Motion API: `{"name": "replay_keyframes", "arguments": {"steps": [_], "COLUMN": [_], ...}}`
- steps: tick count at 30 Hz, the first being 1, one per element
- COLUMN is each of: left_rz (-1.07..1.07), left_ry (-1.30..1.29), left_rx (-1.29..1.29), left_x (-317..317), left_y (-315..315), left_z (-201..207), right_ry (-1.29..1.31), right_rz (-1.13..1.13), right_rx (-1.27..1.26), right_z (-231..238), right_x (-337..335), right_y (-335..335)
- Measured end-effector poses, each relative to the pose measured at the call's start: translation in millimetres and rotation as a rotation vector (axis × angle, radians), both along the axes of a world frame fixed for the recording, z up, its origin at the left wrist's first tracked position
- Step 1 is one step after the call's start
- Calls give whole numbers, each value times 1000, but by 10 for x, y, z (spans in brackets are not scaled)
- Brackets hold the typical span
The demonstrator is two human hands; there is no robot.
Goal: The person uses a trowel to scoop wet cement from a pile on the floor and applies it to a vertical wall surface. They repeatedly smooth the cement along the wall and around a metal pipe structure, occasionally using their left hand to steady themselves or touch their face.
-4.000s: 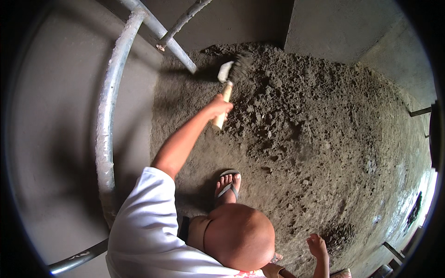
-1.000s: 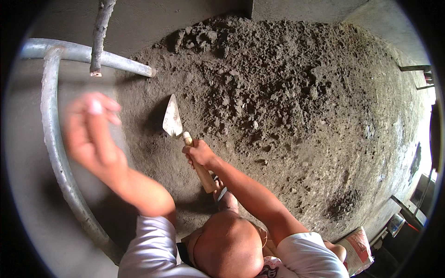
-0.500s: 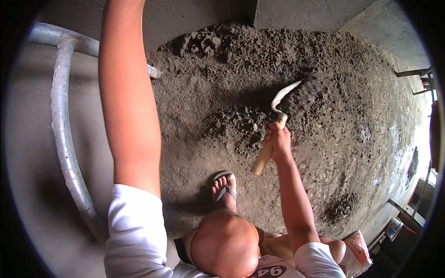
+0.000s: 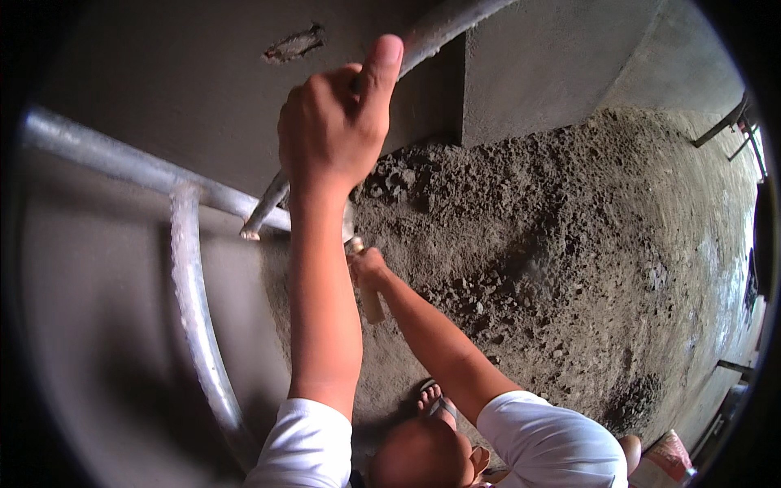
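Observation:
My left hand (image 4: 333, 126) is wrapped round a slanting grey metal pipe (image 4: 455, 28), thumb lying along its top. Below it, my right hand (image 4: 368, 267) grips the wooden handle of a trowel (image 4: 373, 305). The blade is mostly hidden behind my left forearm, so I cannot tell what lies on it. To the right spreads a heap of loose grey mortar (image 4: 521, 260), crumbly and lumpy, over the floor.
A long pipe (image 4: 106, 150) with a curved pipe (image 4: 195, 301) joined to it runs along the left. A concrete wall (image 4: 553, 65) stands behind the mortar. My sandalled foot (image 4: 439, 403) is near the bottom, and a red and white sack (image 4: 667, 459) sits lower right.
My right hand has swung the trowel leftward from the mortar to behind my left forearm. My left hand, out of view earlier, now shows on the pipe; the view has shifted.

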State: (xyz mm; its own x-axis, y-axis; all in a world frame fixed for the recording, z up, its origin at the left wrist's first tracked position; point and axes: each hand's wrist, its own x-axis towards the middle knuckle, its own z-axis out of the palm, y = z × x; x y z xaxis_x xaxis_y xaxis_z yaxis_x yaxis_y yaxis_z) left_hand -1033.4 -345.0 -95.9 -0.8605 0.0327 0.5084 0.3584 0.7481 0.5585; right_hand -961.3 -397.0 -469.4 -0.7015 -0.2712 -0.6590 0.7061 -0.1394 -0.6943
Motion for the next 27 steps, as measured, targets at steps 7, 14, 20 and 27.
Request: {"name": "replay_keyframes", "arguments": {"steps": [7, 14, 20, 27], "left_rz": [-54, -152, -149, -121], "left_ry": [16, 62, 62, 64], "left_rx": [16, 42, 74, 124], "left_x": [4, -35, -59, -57], "left_y": [-39, -51, -90, 13], "left_z": [-30, -40, -88, -134], "right_ry": [-60, -132, -131, -189], "right_rz": [-238, -222, -314, -830], "right_rx": [265, 323, 321, 193], "right_z": [282, 411, 294, 211], "right_x": [-489, -486, -132, 589], "right_y": [409, 708, 956, 2195]}}
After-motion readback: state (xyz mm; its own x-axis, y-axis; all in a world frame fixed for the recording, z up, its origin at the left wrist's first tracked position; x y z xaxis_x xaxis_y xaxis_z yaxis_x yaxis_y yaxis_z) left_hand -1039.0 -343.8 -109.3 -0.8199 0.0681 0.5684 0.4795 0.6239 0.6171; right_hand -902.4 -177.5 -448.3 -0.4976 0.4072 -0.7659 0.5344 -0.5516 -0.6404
